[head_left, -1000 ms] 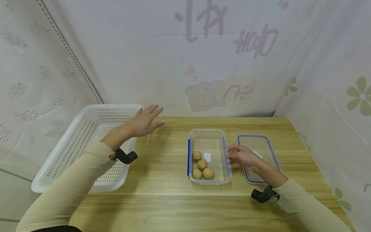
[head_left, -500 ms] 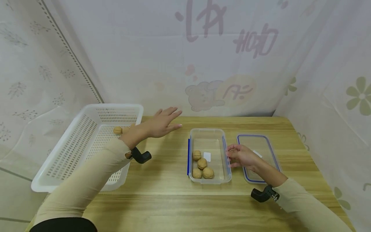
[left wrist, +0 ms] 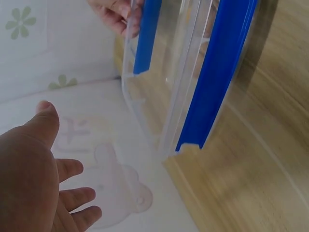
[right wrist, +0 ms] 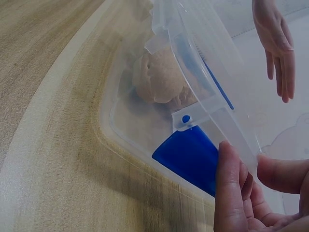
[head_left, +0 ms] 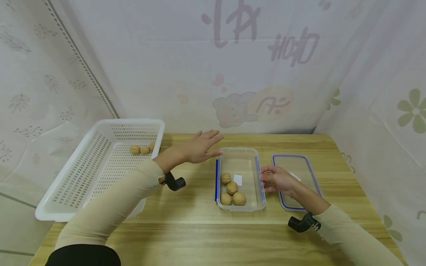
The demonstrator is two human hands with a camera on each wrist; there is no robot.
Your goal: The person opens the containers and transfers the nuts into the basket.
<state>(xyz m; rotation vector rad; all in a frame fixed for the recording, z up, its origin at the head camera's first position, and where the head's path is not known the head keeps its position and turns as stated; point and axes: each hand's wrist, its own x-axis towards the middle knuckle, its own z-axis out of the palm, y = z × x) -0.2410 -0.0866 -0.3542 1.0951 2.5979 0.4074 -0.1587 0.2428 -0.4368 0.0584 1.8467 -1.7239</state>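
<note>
A clear plastic food container with blue side latches stands uncovered on the table, several walnuts gathered at its left and near side. My right hand pinches its right wall; the right wrist view shows the thumb over the rim and the fingers outside by the blue latch. My left hand holds nothing and hovers palm down, fingers spread, by the container's far left corner. In the left wrist view that hand is apart from the container wall.
A white slotted basket stands at the left, three walnuts showing at its far right; my left forearm crosses over it. The container's blue-edged lid lies to the right, partly under my right hand. A printed curtain hangs behind the wooden table.
My left hand has moved right from above the basket to the container's far left corner, uncovering the walnuts in the basket. The right hand and the container have stayed put.
</note>
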